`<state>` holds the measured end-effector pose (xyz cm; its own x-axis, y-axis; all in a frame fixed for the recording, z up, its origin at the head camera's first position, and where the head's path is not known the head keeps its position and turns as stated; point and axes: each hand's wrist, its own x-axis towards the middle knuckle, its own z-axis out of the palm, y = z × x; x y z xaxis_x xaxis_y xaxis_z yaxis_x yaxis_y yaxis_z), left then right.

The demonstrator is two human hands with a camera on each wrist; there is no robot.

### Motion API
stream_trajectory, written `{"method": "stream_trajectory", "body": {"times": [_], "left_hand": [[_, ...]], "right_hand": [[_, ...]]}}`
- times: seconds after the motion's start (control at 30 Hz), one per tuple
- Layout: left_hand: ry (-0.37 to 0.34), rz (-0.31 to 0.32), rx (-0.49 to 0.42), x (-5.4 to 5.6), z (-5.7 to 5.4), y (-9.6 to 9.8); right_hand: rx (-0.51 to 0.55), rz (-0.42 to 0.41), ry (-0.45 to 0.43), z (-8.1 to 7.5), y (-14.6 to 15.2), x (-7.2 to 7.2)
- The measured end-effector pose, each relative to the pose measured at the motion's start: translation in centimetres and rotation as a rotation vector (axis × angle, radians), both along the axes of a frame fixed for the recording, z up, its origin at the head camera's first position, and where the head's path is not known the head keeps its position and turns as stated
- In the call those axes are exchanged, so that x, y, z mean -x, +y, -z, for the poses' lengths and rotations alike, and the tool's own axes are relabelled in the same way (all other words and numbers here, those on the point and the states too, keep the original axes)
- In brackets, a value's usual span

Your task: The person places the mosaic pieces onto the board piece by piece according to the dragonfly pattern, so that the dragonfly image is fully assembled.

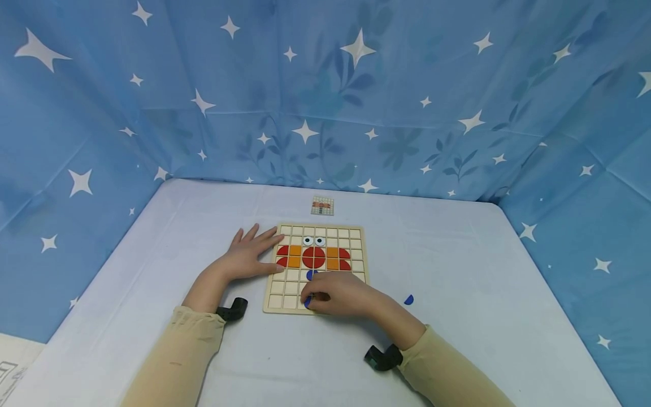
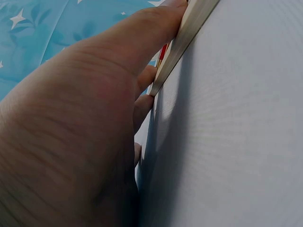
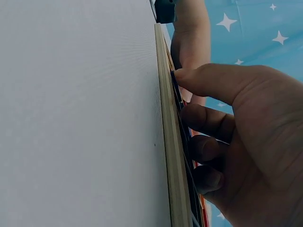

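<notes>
A square wooden grid board (image 1: 276, 287) lies on the white table in the head view. My left hand (image 1: 246, 257) rests at its left edge, fingers spread, thumb on the rim. Over the board's lower part, my right hand (image 1: 341, 291) has curled fingers and pinches a small blue piece (image 1: 307, 302) close to the grid. Another blue piece (image 1: 311, 275) shows just above that hand, partly covered. Higher up sit red quarter-circle pieces (image 1: 313, 258) forming a disc, orange squares (image 1: 294, 256) and two eye pieces (image 1: 320, 241). The right hand hides the lower right squares.
A small picture card (image 1: 322, 206) lies behind the board. To the right of the board is a loose blue half-round piece (image 1: 409, 299). Blue star-patterned cloth (image 1: 305, 102) surrounds the table's back and sides.
</notes>
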<state>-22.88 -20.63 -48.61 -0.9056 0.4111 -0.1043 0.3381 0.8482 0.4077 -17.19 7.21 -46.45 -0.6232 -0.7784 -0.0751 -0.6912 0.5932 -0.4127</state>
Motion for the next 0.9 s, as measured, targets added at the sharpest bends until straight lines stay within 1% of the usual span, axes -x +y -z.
{"method": "stream_trajectory", "body": {"times": [0.1,0.27,0.5,0.67,0.9], "left_hand": [[0.000,-0.002,0.001,0.0,0.0,0.0],[0.009,0.003,-0.010,-0.2,-0.2,0.0],[0.006,0.007,-0.008,-0.2,-0.3,0.2],[-0.004,-0.003,0.003,-0.1,-0.3,0.3],[-0.023,-0.013,-0.004,0.0,0.0,0.1]], "right_hand": [[0.003,-0.012,-0.001,-0.1,0.1,0.0],[0.001,-0.016,-0.030,-0.3,0.2,0.0],[0.014,0.016,-0.096,-0.8,1.0,0.2],[0.050,0.045,-0.110,-1.4,2.2,0.5],[0.069,0.101,-0.077,-1.8,5.4,0.6]]}}
